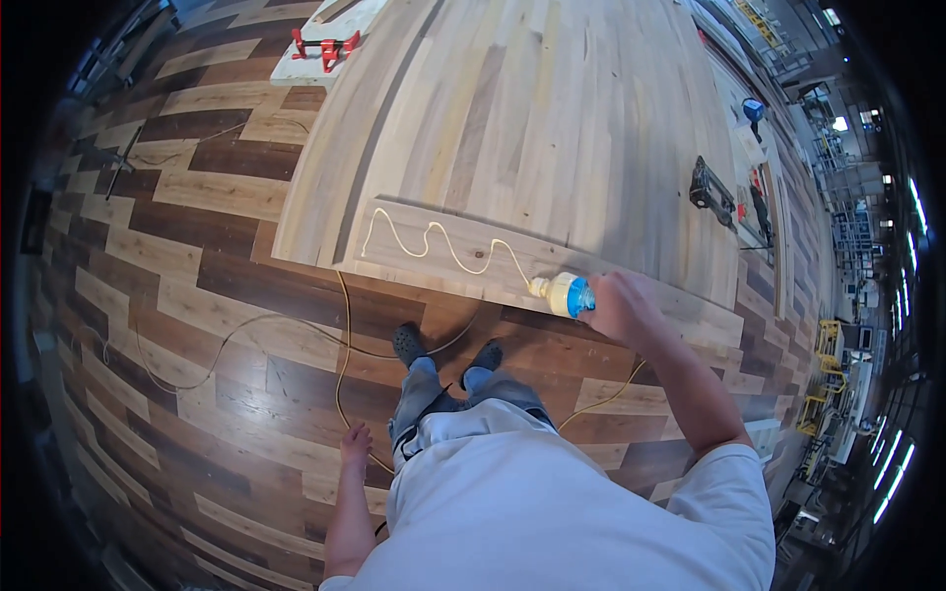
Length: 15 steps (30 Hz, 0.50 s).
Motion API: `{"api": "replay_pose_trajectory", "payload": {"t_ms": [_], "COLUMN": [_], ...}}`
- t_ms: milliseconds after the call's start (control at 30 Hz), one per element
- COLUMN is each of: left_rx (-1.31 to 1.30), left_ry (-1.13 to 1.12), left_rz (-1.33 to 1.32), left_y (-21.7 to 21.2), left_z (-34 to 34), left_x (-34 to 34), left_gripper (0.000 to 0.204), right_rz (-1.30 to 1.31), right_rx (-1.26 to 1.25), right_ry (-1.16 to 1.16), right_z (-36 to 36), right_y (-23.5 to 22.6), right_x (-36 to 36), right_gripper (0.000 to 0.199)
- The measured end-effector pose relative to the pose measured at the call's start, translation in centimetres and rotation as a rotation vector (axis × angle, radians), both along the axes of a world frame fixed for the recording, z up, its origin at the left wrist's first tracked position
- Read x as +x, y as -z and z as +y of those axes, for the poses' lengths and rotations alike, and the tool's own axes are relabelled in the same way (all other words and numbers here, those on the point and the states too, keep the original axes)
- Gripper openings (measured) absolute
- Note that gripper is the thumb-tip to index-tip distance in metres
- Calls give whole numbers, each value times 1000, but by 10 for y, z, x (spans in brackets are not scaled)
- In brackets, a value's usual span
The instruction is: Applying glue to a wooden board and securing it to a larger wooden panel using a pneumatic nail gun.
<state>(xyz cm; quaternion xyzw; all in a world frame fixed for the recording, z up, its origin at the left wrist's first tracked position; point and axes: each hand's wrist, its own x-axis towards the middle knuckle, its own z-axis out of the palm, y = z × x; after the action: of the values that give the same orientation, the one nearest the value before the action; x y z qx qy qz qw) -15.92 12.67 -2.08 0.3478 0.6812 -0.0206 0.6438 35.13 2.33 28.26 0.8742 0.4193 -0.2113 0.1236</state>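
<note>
My right hand (625, 307) grips a glue bottle (560, 294) with a pale body and a blue part, tipped so its nozzle points left at a wooden board (552, 264). The board lies across the near end of a large wooden panel (562, 128). A wavy bead of pale yellow glue (478, 273) runs along the board's left half and ends at the nozzle. The board's right part lies partly behind my right hand and forearm. My left hand (356, 443) hangs low by my side over the floor, holding nothing, its fingers loosely apart.
A black tool (711, 192) rests at the panel's right side, with a blue-topped item (753, 109) farther back. Red clamps (326, 47) lie on a white surface at the far left. A yellow cord (347, 345) crosses the plank floor by my feet.
</note>
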Motion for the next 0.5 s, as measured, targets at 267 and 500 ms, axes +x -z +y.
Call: {"api": "replay_pose_trajectory", "payload": {"t_ms": [267,500], "left_rx": [-43,-27], "left_ry": [121,113], "left_rz": [-22,-25], "left_y": [1,-3], "left_z": [-2,-8], "left_x": [14,25], "left_gripper": [38,37], "right_rz": [-99,-67], "right_rx": [32,78], "right_ry": [-16,95], "right_z": [-30,-62], "right_y": [13,13], "right_x": [53,57], "right_gripper": [33,32]}}
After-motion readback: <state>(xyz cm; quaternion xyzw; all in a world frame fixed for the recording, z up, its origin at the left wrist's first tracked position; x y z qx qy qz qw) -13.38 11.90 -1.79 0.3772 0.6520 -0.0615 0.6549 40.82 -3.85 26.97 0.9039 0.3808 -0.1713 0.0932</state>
